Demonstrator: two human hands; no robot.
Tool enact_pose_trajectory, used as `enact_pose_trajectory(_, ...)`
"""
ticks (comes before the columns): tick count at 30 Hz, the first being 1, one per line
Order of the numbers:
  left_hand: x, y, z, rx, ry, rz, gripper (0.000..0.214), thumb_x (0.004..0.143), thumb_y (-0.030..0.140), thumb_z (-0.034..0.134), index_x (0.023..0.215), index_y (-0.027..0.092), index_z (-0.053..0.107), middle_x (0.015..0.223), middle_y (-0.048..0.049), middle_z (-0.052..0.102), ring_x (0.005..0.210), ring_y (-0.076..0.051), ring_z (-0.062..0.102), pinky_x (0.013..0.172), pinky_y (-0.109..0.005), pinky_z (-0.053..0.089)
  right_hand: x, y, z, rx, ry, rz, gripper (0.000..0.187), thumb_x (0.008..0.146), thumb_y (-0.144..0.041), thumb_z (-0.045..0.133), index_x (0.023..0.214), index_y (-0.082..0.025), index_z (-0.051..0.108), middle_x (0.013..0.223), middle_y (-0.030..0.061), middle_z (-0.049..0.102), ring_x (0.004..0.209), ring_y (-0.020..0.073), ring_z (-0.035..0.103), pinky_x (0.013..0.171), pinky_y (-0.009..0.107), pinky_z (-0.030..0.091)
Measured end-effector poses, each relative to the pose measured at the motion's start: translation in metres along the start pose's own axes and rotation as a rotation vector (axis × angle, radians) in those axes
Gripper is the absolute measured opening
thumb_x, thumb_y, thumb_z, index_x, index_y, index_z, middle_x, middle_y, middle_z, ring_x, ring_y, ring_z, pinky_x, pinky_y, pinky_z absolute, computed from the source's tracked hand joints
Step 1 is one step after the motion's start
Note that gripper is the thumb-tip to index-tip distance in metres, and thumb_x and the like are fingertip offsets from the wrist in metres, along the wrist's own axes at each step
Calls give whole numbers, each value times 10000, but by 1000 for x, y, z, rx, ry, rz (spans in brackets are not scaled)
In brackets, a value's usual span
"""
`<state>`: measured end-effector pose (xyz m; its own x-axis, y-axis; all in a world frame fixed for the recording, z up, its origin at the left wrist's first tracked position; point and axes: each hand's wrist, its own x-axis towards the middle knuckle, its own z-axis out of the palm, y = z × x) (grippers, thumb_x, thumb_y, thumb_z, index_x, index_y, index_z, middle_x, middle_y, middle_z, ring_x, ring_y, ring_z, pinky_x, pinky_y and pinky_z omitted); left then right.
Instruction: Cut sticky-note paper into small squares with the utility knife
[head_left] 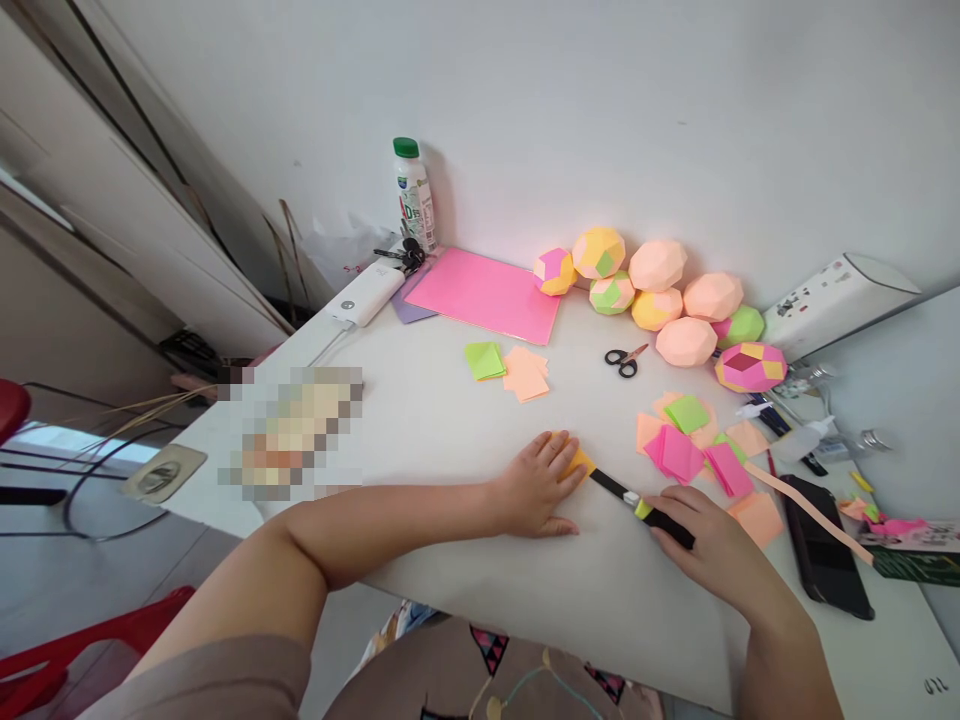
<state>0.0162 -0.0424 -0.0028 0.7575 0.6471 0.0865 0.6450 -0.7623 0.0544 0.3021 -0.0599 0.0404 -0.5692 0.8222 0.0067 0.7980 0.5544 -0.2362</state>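
My left hand (536, 487) lies flat with its fingers stretched over a piece of yellow-orange paper (581, 462), pressing it to the white table. In my right hand (701, 530) is a utility knife (660, 518) with a black and lime-green handle. Its dark blade reaches left and touches, or nearly touches, the paper's edge. Beyond my hands are green paper squares (485, 361) and peach paper squares (527, 374). Pink paper pieces (679, 453) lie in a loose pile past the knife.
Faceted paper balls (686, 342) line the wall, with small scissors (622, 361) before them. A pink sheet (487, 297), power bank (367, 294) and bottle (415, 195) stand farther left. At right lie a phone (825, 545) and glue bottle (802, 440). A pixelated patch covers something left.
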Motion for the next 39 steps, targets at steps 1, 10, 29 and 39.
enact_pose_trajectory(1, 0, 2, -2, 18, 8, -18, 821, 852, 728, 353, 1361, 89, 433, 1417, -245, 406, 1308, -406, 354, 1062, -507, 235, 0, 1, 0, 0, 0, 6, 287, 884, -254, 497, 1142, -230, 622, 1105, 82, 625, 998, 231, 625, 779, 351, 575)
enact_pose_trajectory(10, 5, 5, -10, 18, 18, -164, 563, 892, 569, 443, 1188, 98, 528, 1144, -159, 532, 1002, -302, 485, 851, -413, 392, 0, 0, 0, -9, 3, 0, 288, 889, -253, 488, 1145, -229, 619, 1098, 86, 626, 995, 230, 624, 777, 350, 573)
enact_pose_trajectory(29, 8, -9, -5, -142, 82, 77, 397, 792, 184, 502, 1179, 99, 530, 1217, -162, 483, 1207, -316, 382, 1053, -430, 328, 3, -15, -4, 48, -14, -20, 294, 874, -209, 492, 1134, -227, 628, 1064, 81, 630, 936, 217, 628, 758, 346, 573)
enact_pose_trajectory(39, 6, -1, -9, 29, 22, -20, 316, 821, 147, 432, 1112, 117, 552, 956, -132, 533, 881, -278, 493, 761, -413, 429, 4, -24, -8, 79, -26, -18, 291, 866, -185, 489, 1114, -205, 639, 1009, 92, 634, 922, 228, 616, 766, 376, 563)
